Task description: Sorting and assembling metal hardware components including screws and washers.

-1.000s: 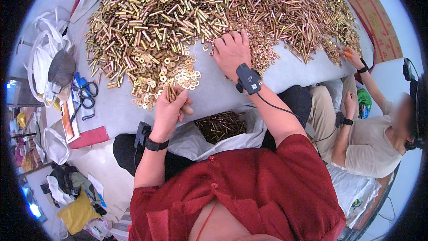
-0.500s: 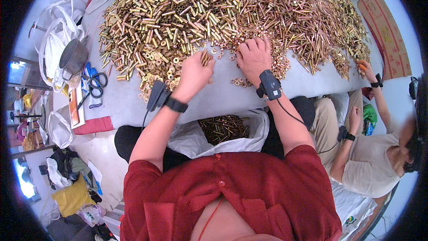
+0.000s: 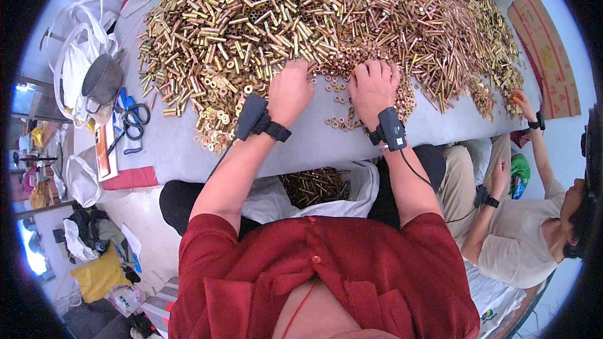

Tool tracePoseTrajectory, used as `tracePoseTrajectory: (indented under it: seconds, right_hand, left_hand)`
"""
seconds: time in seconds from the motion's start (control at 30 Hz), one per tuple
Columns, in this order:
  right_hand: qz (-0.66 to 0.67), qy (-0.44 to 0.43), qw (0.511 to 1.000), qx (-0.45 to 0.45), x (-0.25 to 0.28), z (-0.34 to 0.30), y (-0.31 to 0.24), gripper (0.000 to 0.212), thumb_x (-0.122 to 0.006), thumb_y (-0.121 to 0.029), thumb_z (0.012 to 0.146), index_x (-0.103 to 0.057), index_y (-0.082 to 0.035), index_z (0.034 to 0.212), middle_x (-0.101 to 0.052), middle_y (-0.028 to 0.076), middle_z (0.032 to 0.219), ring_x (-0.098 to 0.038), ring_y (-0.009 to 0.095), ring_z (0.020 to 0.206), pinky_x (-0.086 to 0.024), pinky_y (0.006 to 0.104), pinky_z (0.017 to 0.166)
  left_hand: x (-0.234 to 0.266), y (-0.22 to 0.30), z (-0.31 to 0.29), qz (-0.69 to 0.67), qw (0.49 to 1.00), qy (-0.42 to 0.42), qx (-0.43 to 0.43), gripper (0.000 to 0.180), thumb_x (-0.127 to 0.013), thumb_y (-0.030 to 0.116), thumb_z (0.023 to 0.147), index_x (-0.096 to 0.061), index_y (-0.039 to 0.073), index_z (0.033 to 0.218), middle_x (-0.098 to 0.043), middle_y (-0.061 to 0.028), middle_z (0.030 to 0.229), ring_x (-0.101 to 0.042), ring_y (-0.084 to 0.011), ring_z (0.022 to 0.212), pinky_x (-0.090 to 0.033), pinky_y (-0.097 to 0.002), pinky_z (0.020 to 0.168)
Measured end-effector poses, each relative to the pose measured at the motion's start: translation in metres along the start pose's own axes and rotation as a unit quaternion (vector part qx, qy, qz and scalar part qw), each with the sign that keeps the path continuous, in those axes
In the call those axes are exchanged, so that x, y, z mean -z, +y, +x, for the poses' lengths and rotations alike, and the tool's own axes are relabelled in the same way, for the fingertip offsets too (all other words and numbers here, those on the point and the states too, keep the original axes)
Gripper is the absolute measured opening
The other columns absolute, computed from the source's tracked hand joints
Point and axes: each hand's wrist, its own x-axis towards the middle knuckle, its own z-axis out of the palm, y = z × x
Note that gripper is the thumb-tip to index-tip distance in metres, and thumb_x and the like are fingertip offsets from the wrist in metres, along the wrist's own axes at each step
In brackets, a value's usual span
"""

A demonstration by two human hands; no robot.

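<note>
A big heap of brass-coloured metal tubes (image 3: 251,19) covers the far part of the table. My left hand (image 3: 291,92) is at its near edge, knuckles up and fingers curled down among the tubes; what it grips is hidden. To its right, my right hand (image 3: 372,91) rests over small metal nuts (image 3: 402,97), its bent fingers slightly apart and fingertips partly hidden. A bit of orange shows by its thumb. Loose nuts (image 3: 342,122) lie on the grey tabletop between my hands. Flat washers (image 3: 220,113) are piled left of my left forearm.
A white sack (image 3: 361,191) with metal pieces stands open below the table edge. Dark scissors (image 3: 133,119), a metal scoop (image 3: 102,80) and a red-edged strip (image 3: 130,177) lie at left. At right, a co-worker's hand (image 3: 524,103) works near a cardboard sheet (image 3: 545,56).
My left hand, which held a small bunch of metal pieces, has moved right and forward to the heap's edge. My right hand has shifted slightly right and nearer me. More loose nuts show between them.
</note>
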Motion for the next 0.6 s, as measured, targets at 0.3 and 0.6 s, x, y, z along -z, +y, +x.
tracePoseTrajectory:
  seconds: [0.3,0.6]
  right_hand:
    - [0.125,-0.083,0.987,0.048,-0.012,0.067,0.009,0.056,-0.075,-0.045,0.076,-0.056,-0.002,0.105,-0.059,0.019,0.111,-0.053,0.037,0.108,-0.04,0.0481,0.097]
    - [0.125,-0.088,0.982,0.109,-0.017,0.06,0.024,0.028,-0.066,-0.029,0.08,-0.057,-0.006,0.093,-0.059,0.014,0.095,-0.056,0.035,0.096,-0.044,0.0466,0.087]
  left_hand:
    - [-0.015,0.011,0.009,-0.06,0.998,-0.005,0.03,0.013,-0.061,0.007,0.08,-0.059,-0.002,0.089,-0.064,-0.0267,0.084,-0.063,-0.0444,0.081,-0.05,-0.0517,0.073]
    - [-0.043,0.026,0.021,-0.18,0.977,0.03,0.114,0.023,-0.065,0.018,0.084,-0.062,-0.005,0.087,-0.065,-0.0259,0.08,-0.064,-0.0435,0.08,-0.051,-0.0486,0.071]
